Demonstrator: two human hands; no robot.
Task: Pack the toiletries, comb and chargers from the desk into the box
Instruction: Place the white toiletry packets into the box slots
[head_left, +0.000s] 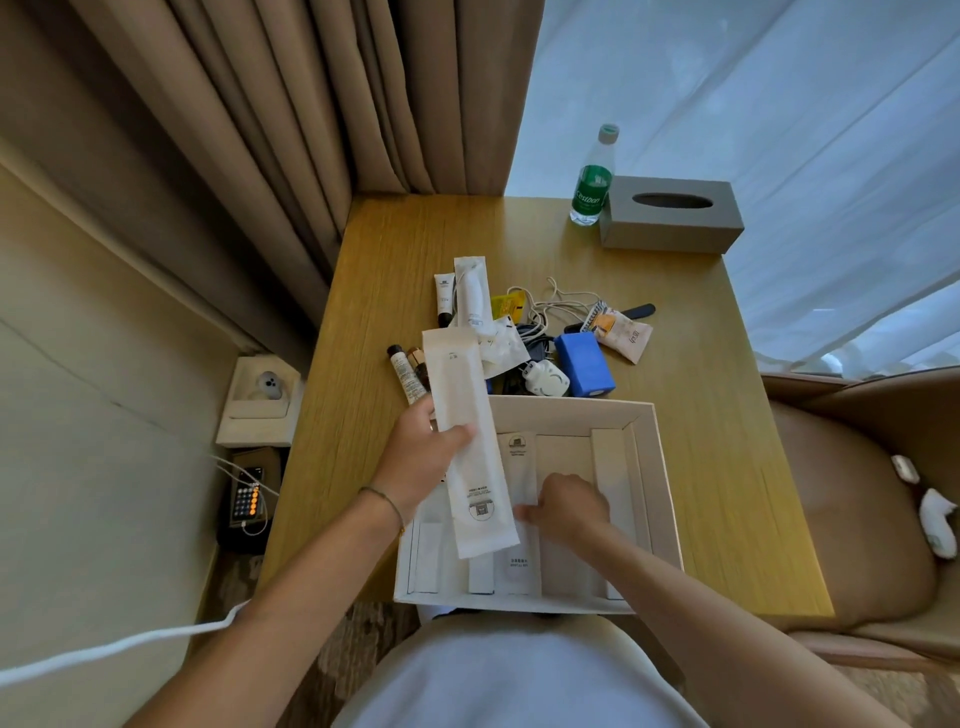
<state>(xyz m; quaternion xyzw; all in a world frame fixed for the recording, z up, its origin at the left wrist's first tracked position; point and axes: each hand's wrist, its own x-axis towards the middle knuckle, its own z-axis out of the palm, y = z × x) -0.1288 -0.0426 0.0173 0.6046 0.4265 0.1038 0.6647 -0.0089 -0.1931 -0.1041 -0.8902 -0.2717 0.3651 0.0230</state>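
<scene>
A white open box (660, 467) sits at the desk's near edge with several white packets lying inside. My left hand (426, 457) grips a long white paper sleeve (467, 431) and holds it slanted over the box's left side. My right hand (569, 506) is inside the box, fingers curled on a flat white packet (519, 467). Beyond the box lies a pile: a white tube (445, 299), a wrapped white item (471, 296), two small bottles (408, 374), a white charger plug (545, 379), tangled cables (556, 306), a blue block (584, 364) and a black comb (636, 310).
A green water bottle (592, 182) and a grey tissue box (670, 213) stand at the desk's far right. Curtains hang behind. A chair (857, 519) is on the right. A phone (247, 501) and a wall socket (265, 389) are down at the left.
</scene>
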